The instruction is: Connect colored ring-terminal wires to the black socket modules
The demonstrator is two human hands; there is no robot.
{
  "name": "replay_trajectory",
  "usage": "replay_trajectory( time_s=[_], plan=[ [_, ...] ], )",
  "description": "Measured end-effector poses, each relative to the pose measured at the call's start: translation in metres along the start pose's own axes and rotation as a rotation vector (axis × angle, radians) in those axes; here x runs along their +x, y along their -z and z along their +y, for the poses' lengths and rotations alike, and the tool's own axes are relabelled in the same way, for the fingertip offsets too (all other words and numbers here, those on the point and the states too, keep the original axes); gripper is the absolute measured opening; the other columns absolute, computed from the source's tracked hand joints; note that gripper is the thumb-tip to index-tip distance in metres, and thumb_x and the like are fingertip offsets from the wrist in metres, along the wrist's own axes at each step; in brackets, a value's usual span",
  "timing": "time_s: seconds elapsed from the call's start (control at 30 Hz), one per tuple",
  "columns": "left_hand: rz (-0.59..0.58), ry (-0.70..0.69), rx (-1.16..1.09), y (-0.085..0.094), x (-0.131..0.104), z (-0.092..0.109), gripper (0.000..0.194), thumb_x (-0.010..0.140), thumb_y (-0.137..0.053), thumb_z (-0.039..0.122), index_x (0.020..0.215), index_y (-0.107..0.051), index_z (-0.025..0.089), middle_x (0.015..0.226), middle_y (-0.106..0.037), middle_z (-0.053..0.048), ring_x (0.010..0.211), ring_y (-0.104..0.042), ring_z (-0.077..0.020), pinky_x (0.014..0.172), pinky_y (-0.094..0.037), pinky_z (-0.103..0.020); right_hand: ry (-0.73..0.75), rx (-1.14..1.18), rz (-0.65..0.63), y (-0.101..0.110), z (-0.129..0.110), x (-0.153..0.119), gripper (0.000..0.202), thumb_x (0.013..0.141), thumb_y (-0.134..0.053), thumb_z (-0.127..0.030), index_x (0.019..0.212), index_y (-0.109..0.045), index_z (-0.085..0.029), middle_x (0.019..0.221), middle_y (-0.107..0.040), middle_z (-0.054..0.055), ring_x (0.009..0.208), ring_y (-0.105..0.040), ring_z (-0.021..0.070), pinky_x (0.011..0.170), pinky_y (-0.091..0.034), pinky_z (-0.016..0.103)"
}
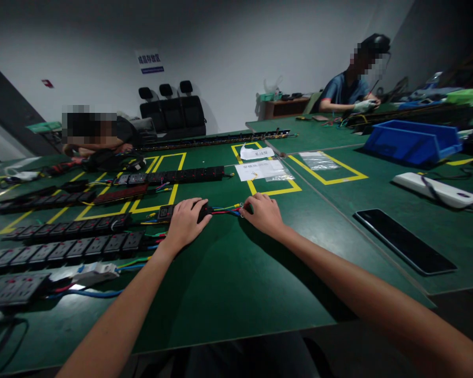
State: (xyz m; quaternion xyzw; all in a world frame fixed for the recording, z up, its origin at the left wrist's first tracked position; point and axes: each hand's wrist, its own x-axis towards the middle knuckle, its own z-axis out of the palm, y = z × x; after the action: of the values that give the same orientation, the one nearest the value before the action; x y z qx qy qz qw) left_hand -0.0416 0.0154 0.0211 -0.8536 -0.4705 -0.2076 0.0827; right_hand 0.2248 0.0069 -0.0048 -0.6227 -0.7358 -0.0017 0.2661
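My left hand (186, 223) lies over a short black socket module (166, 212), its fingers wrapped across the top and hiding most of it. Red, blue and yellow-green wires (225, 211) come out of the module's right end. The tips of these wires are pinched between the thumb and fingers of my right hand (262, 212), which is closed. Nearest to my left forearm are long black socket strips (69, 252), lying side by side with loose coloured wires at their ends.
A smartphone (404, 240), a white device (435, 190) and a blue bin (413, 140) are on the right. Papers (260, 170) and a plastic bag (319, 160) lie ahead on the green table (228, 294). One person (345, 94) works at back right, another (110, 134) leans at back left.
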Motion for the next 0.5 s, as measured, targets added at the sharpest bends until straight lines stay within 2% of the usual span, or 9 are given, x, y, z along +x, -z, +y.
replay_trajectory(
  time_s=[0.3,0.5],
  plan=[
    [-0.001,0.011,0.006,-0.0002,-0.0006,0.0010,0.045,0.097,-0.057,0.043,0.136,-0.059,0.020,0.135,-0.062,-0.015,0.126,-0.055,-0.0322,0.108,-0.042,-0.051,0.050,0.035,-0.064,0.0036,0.0021,-0.0001,0.017,0.093,-0.066,-0.039,0.093,-0.073,-0.023,0.096,-0.075,0.007,0.094,-0.060,0.0271,0.074,-0.037,0.035],
    [0.002,0.007,-0.005,0.0000,-0.0005,0.0012,0.046,0.097,-0.057,0.043,0.137,-0.059,0.020,0.134,-0.062,-0.015,0.125,-0.056,-0.0327,0.108,-0.042,-0.053,0.050,0.089,-0.061,0.0016,-0.0034,-0.0017,0.006,0.091,-0.066,-0.028,0.089,-0.068,-0.022,0.088,-0.072,0.006,0.089,-0.061,0.0256,0.071,-0.037,0.033]
  ],
)
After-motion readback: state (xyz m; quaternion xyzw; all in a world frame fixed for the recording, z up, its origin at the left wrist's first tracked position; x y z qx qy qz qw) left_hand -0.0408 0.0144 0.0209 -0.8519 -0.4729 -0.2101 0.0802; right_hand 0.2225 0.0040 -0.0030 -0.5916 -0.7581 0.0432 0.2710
